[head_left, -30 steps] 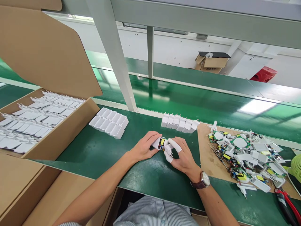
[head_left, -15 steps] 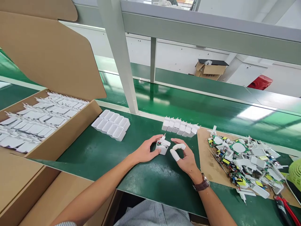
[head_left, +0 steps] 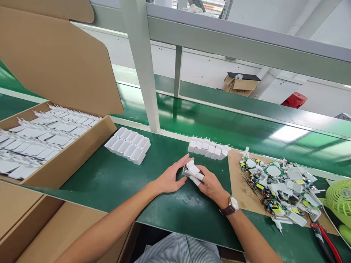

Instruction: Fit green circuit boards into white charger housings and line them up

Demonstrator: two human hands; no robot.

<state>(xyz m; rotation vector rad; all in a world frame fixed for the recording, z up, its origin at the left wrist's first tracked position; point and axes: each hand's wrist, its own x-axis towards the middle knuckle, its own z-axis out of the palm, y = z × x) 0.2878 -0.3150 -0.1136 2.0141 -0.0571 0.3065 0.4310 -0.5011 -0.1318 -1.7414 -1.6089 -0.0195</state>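
Note:
A small white plastic adapter housing (head_left: 187,172) with electronic parts showing in its mouth is in my right hand (head_left: 212,184), tilted just above the green bench. White covers wrap the thumb and a finger of that hand, and they partly hide the housing. My left hand (head_left: 171,178) is beside it on the left, thumb and fingers apart; whether its fingertips touch the housing I cannot tell. Beyond the hands stands a row of white adapter housings (head_left: 208,147). To the left lies a block of open white plastic cases (head_left: 128,145).
On the right, circuit boards and white parts (head_left: 279,186) are heaped on a cardboard sheet (head_left: 236,182). Red-and-black pliers (head_left: 323,237) and a green fan (head_left: 340,199) are beyond. An open carton (head_left: 71,157) of white adapters is at left. A metal post (head_left: 141,69) rises behind the bench.
My right hand has moved left and closed on the housing, which now tilts. The fingers of my left hand have opened away from it. The view has shifted slightly.

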